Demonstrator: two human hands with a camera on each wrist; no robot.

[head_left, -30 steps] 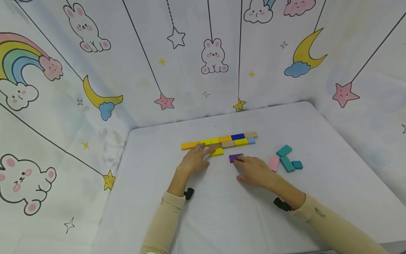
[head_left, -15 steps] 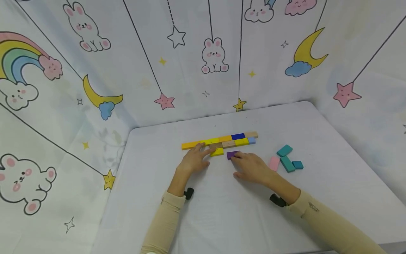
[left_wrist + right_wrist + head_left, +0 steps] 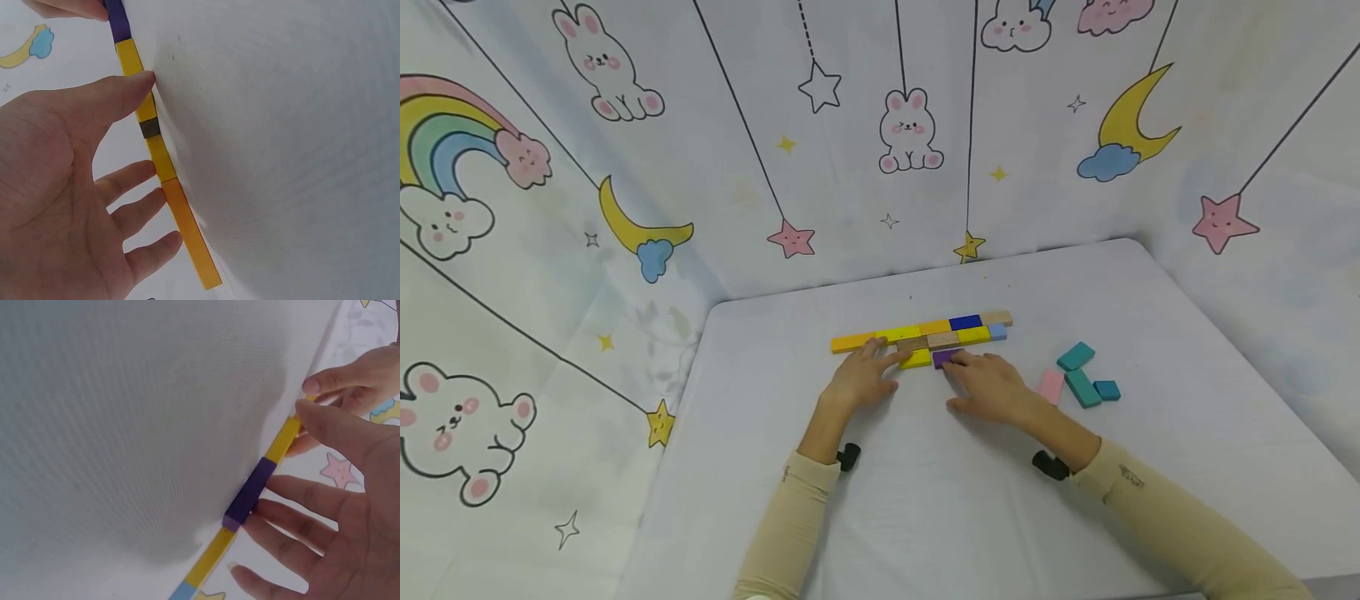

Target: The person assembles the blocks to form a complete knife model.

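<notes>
In the head view, a purple block (image 3: 945, 358) lies in the nearest row, right of a yellow block (image 3: 915, 359); whether they touch I cannot tell. My right hand (image 3: 992, 387) rests its fingers on the purple block, its thumb standing apart. My left hand (image 3: 859, 377) reaches over the left part of the rows, with a finger at the yellow block and others at the rows behind. Behind are two rows, including an orange block (image 3: 852, 342), a wooden block (image 3: 943, 339) and a dark blue block (image 3: 966, 322). Both hands' fingers are relaxed and spread in the wrist views.
Right of my right hand lie a pink block (image 3: 1051, 387), two teal blocks (image 3: 1082, 388) and a small blue-teal block (image 3: 1107, 390). A white cloth covers the table (image 3: 775, 500). A patterned curtain (image 3: 850, 183) stands behind it.
My right hand has slid the purple block leftward and slightly away from me, up beside the yellow block. My left hand has stayed in place.
</notes>
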